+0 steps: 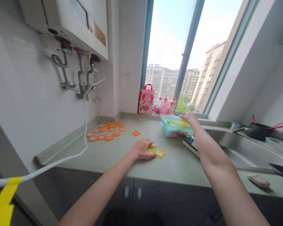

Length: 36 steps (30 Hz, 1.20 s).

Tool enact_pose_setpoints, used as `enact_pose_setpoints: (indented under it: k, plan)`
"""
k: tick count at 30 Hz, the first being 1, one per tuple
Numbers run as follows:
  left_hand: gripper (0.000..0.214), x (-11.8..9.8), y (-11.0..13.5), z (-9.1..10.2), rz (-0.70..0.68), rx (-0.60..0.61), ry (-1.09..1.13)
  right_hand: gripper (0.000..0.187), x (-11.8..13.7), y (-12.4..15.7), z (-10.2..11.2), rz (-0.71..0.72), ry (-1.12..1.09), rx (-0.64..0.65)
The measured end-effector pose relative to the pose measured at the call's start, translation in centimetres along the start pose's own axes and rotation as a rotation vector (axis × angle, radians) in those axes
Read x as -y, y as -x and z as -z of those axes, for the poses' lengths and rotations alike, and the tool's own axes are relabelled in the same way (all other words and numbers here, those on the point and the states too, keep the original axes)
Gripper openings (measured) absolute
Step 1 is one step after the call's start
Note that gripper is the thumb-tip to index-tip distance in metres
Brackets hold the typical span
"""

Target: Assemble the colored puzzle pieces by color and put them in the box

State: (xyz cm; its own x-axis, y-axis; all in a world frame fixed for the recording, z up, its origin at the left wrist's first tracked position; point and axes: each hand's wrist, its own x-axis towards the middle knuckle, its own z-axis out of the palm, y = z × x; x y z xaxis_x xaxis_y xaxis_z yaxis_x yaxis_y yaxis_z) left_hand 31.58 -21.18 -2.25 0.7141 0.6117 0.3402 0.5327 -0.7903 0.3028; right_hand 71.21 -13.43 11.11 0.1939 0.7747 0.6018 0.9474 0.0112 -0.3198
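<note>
My left hand point(143, 148) rests on the counter with its fingers curled round a few yellow notched-edge tiles point(151, 146). Just right of its fingertips lies another yellow tile point(159, 153), flat and untouched. Over the rim of a light teal plastic box point(164, 130), my right hand point(189, 118) grips a yellow tile point(184, 122). Green pieces point(172, 123) show inside the box. To the left, several orange notched-edge tiles point(109, 137) are spread out, some overlapping. One orange tile point(136, 133) sits apart from them, nearer my left hand.
A dark flat item with a pale edge point(191, 147) lies beside the box, partly behind my right forearm. Farther right are the steel sink point(235, 150) and a soap bar point(258, 180). A pink bag point(146, 100) and bottles point(164, 105) stand by the window. A white cable point(86, 119) hangs at left.
</note>
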Motion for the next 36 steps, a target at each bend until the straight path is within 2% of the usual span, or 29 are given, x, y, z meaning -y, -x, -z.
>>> enact_pose_setpoints:
  k: [2,3,4,6,8,10,12,14,16,19,22,24,27,29,32,36]
  plan:
    - [0.071,0.0,0.0,0.0,0.01,0.01,-0.011,0.039,0.1,0.0,0.3,-0.148,0.061,0.095]
    - [0.071,0.0,0.0,0.0,0.012,0.019,-0.017,0.043,0.4,0.3,0.5,-0.2,0.076,0.099]
    - [0.069,0.1,-0.1,-0.1,0.013,0.025,-0.024,0.046,0.9,1.0,0.6,-0.186,0.076,0.079]
    - [0.068,0.1,-0.2,-0.3,0.023,0.036,-0.041,0.046,2.3,3.6,0.5,-0.069,0.057,0.019]
    - [0.069,0.2,-0.5,-0.4,0.043,0.059,-0.05,0.039,4.2,8.1,-0.1,0.042,0.034,0.03]
    - [0.067,0.2,-0.8,-0.6,0.059,0.089,-0.041,0.031,6.2,13.7,-1.1,0.244,-0.06,0.147]
    - [0.062,0.2,-1.0,-0.6,0.057,0.094,-0.028,0.037,8.1,19.1,-2.5,0.407,-0.162,0.268]
    - [0.059,0.3,-1.1,-0.7,0.057,0.066,-0.027,0.036,9.2,22.9,-3.8,0.475,-0.209,0.325]
    - [0.059,0.3,-1.0,-0.6,0.058,0.036,-0.026,0.027,9.4,24.7,-4.6,0.454,-0.24,0.338]
    - [0.06,0.2,-0.8,-0.3,0.054,0.022,-0.006,0.027,8.4,24.6,-5.1,0.339,-0.296,0.314]
    - [0.062,0.1,-0.6,-0.2,-0.014,0.037,0.036,0.034,7.6,23.6,-5.2,0.296,-0.426,0.295]
    - [0.073,0.0,-0.7,-0.2,-0.087,0.005,0.05,0.041,7.8,23.1,-5.4,0.313,-0.52,0.272]
    - [0.097,0.1,-0.6,-0.3,-0.142,-0.114,0.006,0.049,8.9,22.5,-6.1,0.362,-0.579,0.254]
    - [0.106,0.7,-0.4,-0.1,-0.156,-0.139,-0.031,0.043,9.7,22.2,-6.5,0.427,-0.539,0.304]
    - [0.104,2.7,0.2,0.8,-0.175,-0.065,-0.052,0.025,10.6,21.8,-6.8,0.525,-0.437,0.388]
    - [0.09,5.8,0.7,2.5,-0.145,0.056,-0.005,0.014,10.5,21.7,-7.2,0.459,-0.363,0.352]
